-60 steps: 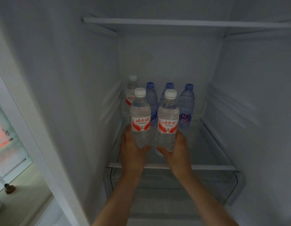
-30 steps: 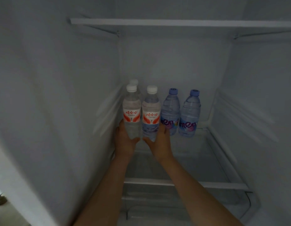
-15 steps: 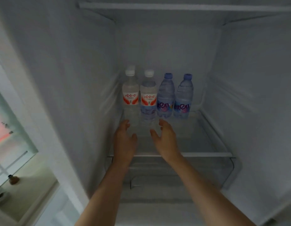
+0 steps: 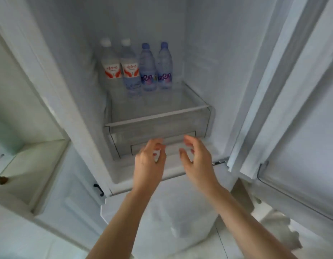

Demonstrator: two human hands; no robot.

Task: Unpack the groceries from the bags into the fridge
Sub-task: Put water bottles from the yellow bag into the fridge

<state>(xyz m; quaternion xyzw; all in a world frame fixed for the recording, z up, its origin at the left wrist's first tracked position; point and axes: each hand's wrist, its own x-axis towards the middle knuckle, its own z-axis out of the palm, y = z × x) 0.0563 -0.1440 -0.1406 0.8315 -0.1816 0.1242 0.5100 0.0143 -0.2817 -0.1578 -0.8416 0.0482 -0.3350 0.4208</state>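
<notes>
Head view: hands clear of fridge shelf point(image 4: 158, 116), both empty. Left hand point(image 4: 149, 161) and right hand point(image 4: 196, 159) hang loose-fingered in front of drawer point(image 4: 162, 131), having let go of two red-label bottles point(image 4: 121, 66) a second ago. Those now stand beside blue-cap bottles point(image 4: 156, 68) at shelf back (upright, row touching). Bottle step looks done; next likely back to bag point(image 4: 191, 217) on floor below.

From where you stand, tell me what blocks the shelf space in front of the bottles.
Nothing visible does. The glass shelf is bare in front of the four water bottles standing along its back; both hands are empty, below its front edge.
</notes>
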